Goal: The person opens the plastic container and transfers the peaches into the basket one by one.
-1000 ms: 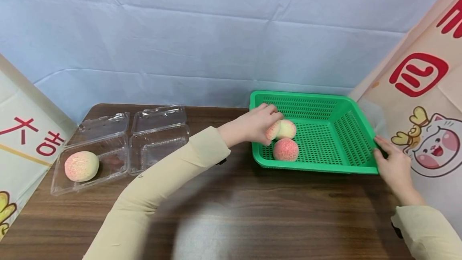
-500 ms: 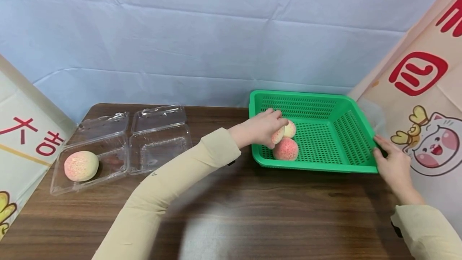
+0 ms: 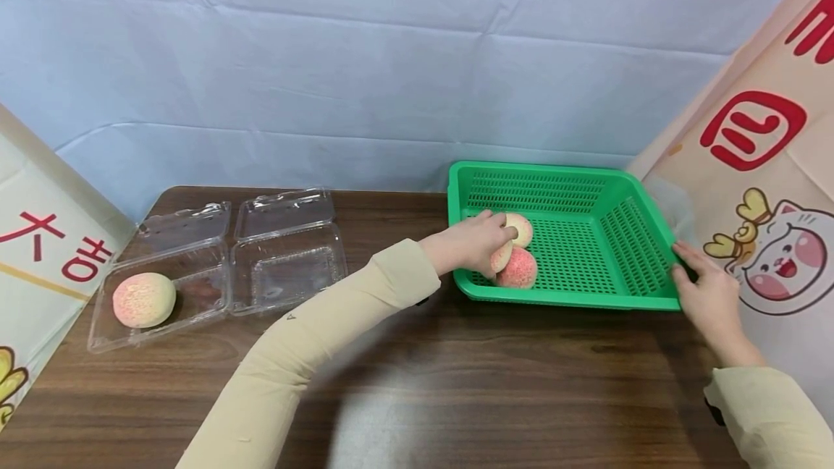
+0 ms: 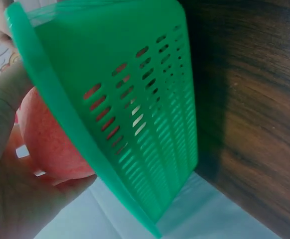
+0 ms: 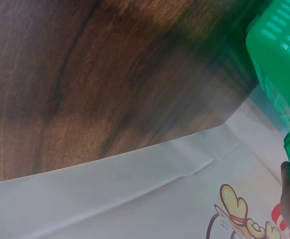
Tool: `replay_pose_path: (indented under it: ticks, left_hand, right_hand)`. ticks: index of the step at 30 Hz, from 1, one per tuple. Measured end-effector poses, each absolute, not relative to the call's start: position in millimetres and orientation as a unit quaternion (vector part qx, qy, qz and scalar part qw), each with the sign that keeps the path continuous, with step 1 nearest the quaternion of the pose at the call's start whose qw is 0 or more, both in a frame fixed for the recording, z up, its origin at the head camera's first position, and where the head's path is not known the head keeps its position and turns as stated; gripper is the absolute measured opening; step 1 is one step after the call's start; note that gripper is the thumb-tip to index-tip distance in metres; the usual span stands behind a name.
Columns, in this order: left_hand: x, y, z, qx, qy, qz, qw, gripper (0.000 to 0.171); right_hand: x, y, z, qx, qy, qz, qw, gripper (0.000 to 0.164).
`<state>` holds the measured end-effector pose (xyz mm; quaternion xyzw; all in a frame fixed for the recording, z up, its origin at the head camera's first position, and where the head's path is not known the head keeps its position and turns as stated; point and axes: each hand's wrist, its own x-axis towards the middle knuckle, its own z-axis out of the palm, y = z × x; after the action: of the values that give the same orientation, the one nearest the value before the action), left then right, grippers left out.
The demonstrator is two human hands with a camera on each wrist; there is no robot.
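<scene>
In the head view my left hand (image 3: pixel 478 243) grips a speckled pink and cream peach (image 3: pixel 500 258) inside the left end of a green perforated basket (image 3: pixel 560 297). The fingers cover much of that peach. Close around it in the basket lie a paler peach (image 3: pixel 520 227), behind, and a deeper pink peach (image 3: pixel 519 269), in front. From the left wrist, the held peach (image 4: pixel 53 137) looks reddish and sits just past the basket rim, in the palm. My right hand (image 3: pixel 712 301) holds the basket's right rim, thumb on the inner side.
On the left of the brown table (image 3: pixel 456 396) stand two hinged clear plastic boxes, lids up. A pink and cream peach (image 3: pixel 145 300) sits in the left box (image 3: pixel 205 288); the other box (image 3: pixel 293 270) is beside it. Cloth (image 3: pixel 358 93) hangs behind the table.
My left hand has shifted a little right and nearer within the basket, carrying the peach down toward the deeper pink one. The right hand keeps its place on the rim.
</scene>
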<state>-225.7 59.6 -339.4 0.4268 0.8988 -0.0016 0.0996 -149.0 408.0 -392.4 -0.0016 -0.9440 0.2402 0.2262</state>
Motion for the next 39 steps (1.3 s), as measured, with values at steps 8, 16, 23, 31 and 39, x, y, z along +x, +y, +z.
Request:
replay_pose_path:
  ticks: [8,16,23,31,39]
  left_hand:
    - [-226,56,-335,0.429,0.897,-0.004,0.109,0.062]
    - [-228,48,-333,0.454,0.882,0.024,0.129,0.039]
    - [-228,42,-327,0.494,0.864,-0.009,0.098,0.037]
    - [-225,30,-327,0.508,0.861,-0.029,-0.006,0.04]
    - [-227,15,-331,0.492,0.869,-0.008,-0.055,0.042]
  right_hand:
    - [-150,408,-393,-0.004,-0.945,0.237,0.227,0.036]
    - [-151,408,-391,-0.003,-0.947,0.24,0.215,0.037]
    - [-150,407,-392,-0.005,-0.945,0.237,0.225,0.036]
    - [-150,407,-393,-0.004,-0.943,0.238,0.235,0.036]
    - [-149,406,-392,-0.006,-0.945,0.234,0.228,0.036]
